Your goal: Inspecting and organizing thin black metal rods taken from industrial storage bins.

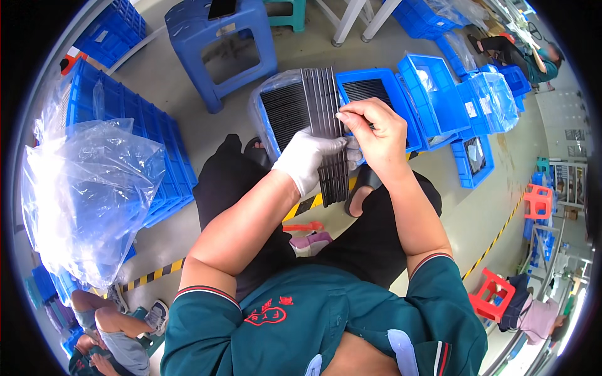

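Bundle of long, slim, dark strips stands between the person's hands, its far end reaching up between two blue bins and its near end hanging above the floor. The left hand, in a white glove, grasps it around the middle, thumb across the front, fingertips showing beyond its right side. The bare right hand is at the bundle's right edge, above the left thumb, thumb and forefinger drawn together; whether they pinch a strip, I cannot tell. Behind the bundle, the plastic-lined bin lies left and the right bin lies right, both with dark strips inside; the right hand covers part of the latter's near left corner.
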The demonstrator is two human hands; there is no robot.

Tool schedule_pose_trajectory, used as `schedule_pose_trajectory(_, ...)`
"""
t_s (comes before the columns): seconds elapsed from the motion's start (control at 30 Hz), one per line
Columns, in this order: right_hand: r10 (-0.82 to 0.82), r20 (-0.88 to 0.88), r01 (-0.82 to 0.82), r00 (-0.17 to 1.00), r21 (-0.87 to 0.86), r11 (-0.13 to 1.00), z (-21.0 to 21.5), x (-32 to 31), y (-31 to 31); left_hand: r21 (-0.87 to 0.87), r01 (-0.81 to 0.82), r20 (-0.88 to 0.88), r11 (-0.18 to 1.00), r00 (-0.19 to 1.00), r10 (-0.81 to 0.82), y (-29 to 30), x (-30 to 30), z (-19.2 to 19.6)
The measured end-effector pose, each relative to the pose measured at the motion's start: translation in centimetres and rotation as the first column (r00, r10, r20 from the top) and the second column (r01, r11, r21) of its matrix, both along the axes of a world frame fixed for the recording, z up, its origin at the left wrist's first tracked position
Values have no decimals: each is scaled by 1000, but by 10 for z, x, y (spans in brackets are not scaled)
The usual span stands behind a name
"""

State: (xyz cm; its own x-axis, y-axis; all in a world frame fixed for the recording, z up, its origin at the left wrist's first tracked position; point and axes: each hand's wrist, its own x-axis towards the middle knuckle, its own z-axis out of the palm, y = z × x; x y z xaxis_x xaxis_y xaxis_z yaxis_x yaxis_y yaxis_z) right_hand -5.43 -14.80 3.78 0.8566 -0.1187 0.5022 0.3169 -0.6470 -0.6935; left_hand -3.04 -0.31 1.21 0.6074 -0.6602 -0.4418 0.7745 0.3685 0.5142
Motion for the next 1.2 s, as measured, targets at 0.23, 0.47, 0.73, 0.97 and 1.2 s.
schedule_pose_trajectory(0.23,144,257,-33,956,-394,919,0,3,0,29,-23,66,999,998,21,0,1,-16)
schedule_pose_trajectory(0.47,84,189,8,978,-442,897,-6,3,1,16,-17,113,1000,993,15,0,0,-18)
schedule_pose_trajectory(0.73,18,86,-11,996,-75,997,-1,1,1,-23,-12,1,1000,1000,12,1,2,0)
schedule_pose_trajectory(0.97,24,106,-12,994,-107,994,-2,3,2,18,20,9,1000,1000,-21,2,2,-7)
schedule_pose_trajectory(1.2,43,214,36,976,-351,936,-7,2,3,1,-11,91,1000,996,11,-1,1,-18)
